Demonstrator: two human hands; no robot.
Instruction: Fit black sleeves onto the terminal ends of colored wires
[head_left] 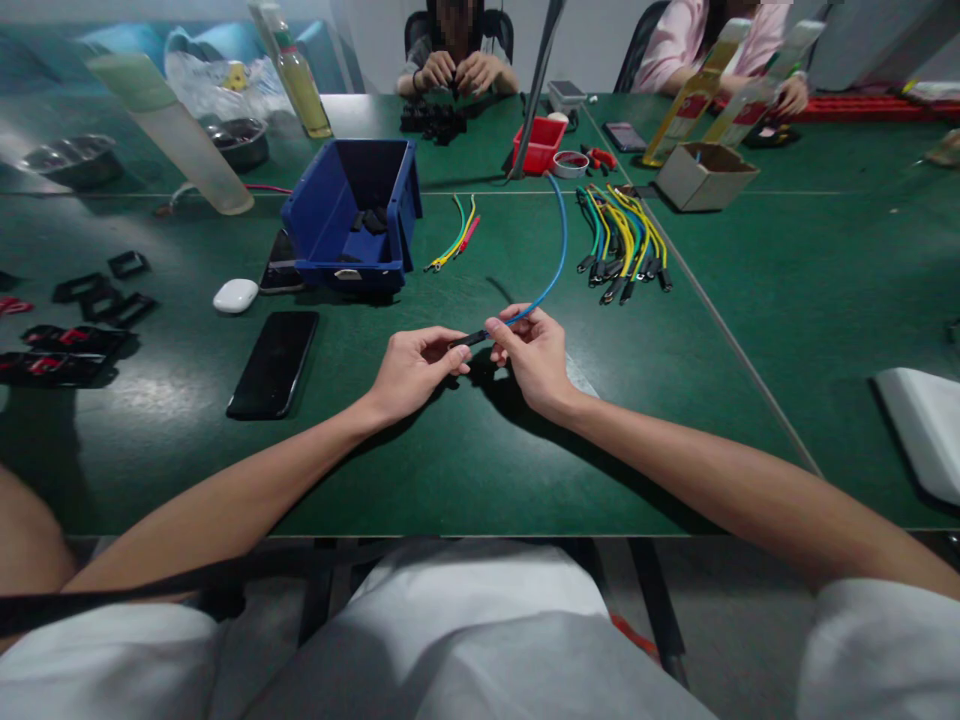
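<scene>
Between my two hands is a blue wire (561, 250) with a black sleeve (471, 340) at its near end. My left hand (415, 375) pinches the sleeve's left end between thumb and fingers. Close beside it, my right hand (534, 358) is closed on the blue wire just behind the sleeve. From there the wire curves up and away toward the red bin. A small group of green, yellow and red wires (457, 235) lies beyond my hands. To the right rests a bundle of yellow, green and blue wires (624, 240) with black-sleeved ends.
A blue bin (349, 215) holding small black pieces stands left, near a black phone (272, 365) and a white case (235, 296). Farther back are a red bin (538, 145), tape roll (570, 164), cardboard box (706, 177) and bottles (300, 90). Two people sit across the table.
</scene>
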